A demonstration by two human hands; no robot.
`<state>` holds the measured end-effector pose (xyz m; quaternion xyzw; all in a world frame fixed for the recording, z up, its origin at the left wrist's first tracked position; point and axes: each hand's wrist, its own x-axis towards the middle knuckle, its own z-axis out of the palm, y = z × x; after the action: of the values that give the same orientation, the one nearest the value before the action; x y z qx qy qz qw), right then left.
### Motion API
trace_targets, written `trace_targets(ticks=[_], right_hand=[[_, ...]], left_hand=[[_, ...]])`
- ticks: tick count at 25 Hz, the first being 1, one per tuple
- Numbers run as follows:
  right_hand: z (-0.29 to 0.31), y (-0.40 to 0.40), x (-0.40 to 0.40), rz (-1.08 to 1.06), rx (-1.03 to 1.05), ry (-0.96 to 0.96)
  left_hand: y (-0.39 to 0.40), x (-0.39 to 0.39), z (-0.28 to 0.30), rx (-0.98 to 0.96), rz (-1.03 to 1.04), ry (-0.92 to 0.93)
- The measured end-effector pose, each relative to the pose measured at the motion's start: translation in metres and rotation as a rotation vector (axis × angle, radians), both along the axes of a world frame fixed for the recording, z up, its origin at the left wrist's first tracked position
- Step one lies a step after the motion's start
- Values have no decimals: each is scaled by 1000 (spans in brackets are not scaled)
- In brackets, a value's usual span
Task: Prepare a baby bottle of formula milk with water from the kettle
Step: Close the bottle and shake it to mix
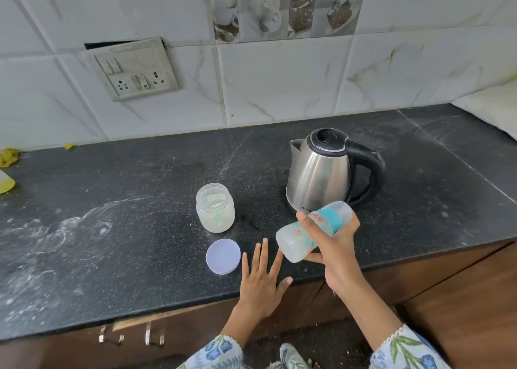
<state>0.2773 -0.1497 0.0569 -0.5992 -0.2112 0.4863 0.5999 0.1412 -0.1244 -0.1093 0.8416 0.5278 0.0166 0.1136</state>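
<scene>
black speckled stone is making up the bench [140, 201], dusted with white powder on its left side. the right hand [333, 242] is gripping the baby bottle [313, 231] around its middle, fingers curled round it, holding it tilted above the bench edge with its base pointing down-left and its capped teal top up-right. the left hand [261, 279] is lying flat on the bench, fingers spread and straight, holding nothing. just beside its fingertips a lilac lid [223, 256] is lying flat. behind the lid an open jar [215, 208] of pale powder is standing upright. the steel kettle [321, 173] is standing behind the bottle, black handle turned right.
</scene>
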Motion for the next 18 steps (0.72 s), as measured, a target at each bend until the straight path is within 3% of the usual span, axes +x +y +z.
trace_targets(ticks=[5, 7, 9, 10, 13, 14, 18], right_hand=[[9, 4, 11, 96, -9, 577], [16, 5, 20, 144, 60, 689], [19, 4, 26, 205, 60, 633], [21, 2, 26, 252, 25, 508], [17, -4, 30, 466, -43, -133], [17, -3, 33, 454, 13, -194], [14, 1, 35, 115, 257, 130]], left_hand=[[-2, 0, -3, 85, 2, -30], [-1, 0, -5, 117, 8, -54], [0, 0, -8, 130, 16, -54], [0, -1, -9, 142, 16, -50], [1, -1, -11, 175, 6, -33], [1, -1, -12, 188, 2, -25], [2, -3, -15, 245, 17, -14]])
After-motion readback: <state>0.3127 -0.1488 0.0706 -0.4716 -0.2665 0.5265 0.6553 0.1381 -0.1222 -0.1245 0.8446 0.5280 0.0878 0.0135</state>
